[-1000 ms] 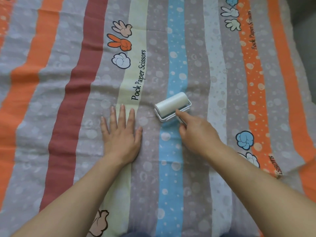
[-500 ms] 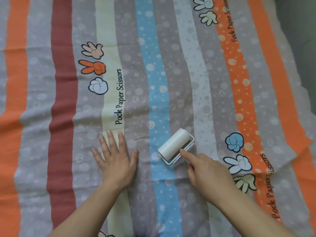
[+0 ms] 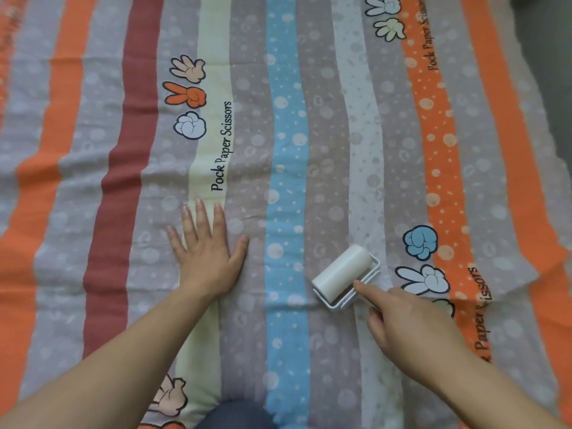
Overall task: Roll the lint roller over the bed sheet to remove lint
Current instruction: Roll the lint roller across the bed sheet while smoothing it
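The right hand (image 3: 411, 323) is closed around the handle of the lint roller (image 3: 342, 275). Its fingers are curled and cover the handle, and the index finger (image 3: 368, 289) is stretched forward onto the white frame. The roller lies on the bed sheet (image 3: 309, 119), on the pale grey stripe between the blue stripe (image 3: 284, 150) and the orange stripe (image 3: 439, 150). Its drum is turned diagonally to the stripes.

The left hand (image 3: 207, 255) lies flat on the sheet with its fingers straight and a little spread. It is well apart from the roller, across the blue stripe, and seems to hold the cloth in place.

To do this stroke well, I think the drum should keep full contact along its whole length, with even pressure from the index finger. The roller should travel at a right angle to its axis, so that it turns and does not drag. The flat hand should keep the cloth tight, because small wrinkles show around it.

There is much open sheet ahead and to the left. On the right, the edge of the sheet is near, with a dark grey surface (image 3: 551, 72) beyond it, so strokes to that side must be shorter. A dark blue cloth (image 3: 235, 416) shows at the bottom.
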`<state>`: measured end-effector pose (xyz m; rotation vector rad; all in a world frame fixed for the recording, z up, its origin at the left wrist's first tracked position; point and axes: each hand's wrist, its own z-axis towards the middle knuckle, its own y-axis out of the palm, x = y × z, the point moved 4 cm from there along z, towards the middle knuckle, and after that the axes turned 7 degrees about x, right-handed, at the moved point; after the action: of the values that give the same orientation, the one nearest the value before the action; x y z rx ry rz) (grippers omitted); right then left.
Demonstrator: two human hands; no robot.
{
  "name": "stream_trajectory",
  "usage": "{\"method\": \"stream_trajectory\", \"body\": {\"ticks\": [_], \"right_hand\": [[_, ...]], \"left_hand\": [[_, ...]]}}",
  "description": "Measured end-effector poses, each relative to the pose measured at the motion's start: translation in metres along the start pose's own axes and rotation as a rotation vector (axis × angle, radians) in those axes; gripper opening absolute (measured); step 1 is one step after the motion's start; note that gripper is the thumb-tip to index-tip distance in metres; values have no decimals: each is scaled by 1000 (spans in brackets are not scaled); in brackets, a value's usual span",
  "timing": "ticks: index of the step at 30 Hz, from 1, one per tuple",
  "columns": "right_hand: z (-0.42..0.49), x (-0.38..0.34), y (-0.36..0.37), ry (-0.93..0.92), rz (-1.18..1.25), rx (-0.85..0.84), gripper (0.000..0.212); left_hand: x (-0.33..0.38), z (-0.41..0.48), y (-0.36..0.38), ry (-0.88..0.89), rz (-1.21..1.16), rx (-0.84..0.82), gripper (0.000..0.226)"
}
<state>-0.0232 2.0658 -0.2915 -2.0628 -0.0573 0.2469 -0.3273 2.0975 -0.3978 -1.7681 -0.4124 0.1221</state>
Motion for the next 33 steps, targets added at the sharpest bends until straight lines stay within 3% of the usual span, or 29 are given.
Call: {"method": "stream_trajectory", "body": {"ticks": [7,12,14,20,26,33], "right_hand": [[-23,26,-25,-30,-47,-88,48],[-29,43,-58,2,58,-238,39],[-23,27,-66,0,98,-200,41],[59,-87,-41,-134,285,197,46],[129,-166,0,-95,237,206,37],[94,-131,18,-79,144,187,49]], "left_hand": [[0,-35,6,-7,-34,4,73],[1,-51,7,18,-84,-33,74],[-6,-53,0,29,-84,-46,78],[-48,-36,-19,-90,10,-82,119],[-57,-30,-3,-28,-51,-156,129],[-61,-28,5,6,-60,-191,129]]}}
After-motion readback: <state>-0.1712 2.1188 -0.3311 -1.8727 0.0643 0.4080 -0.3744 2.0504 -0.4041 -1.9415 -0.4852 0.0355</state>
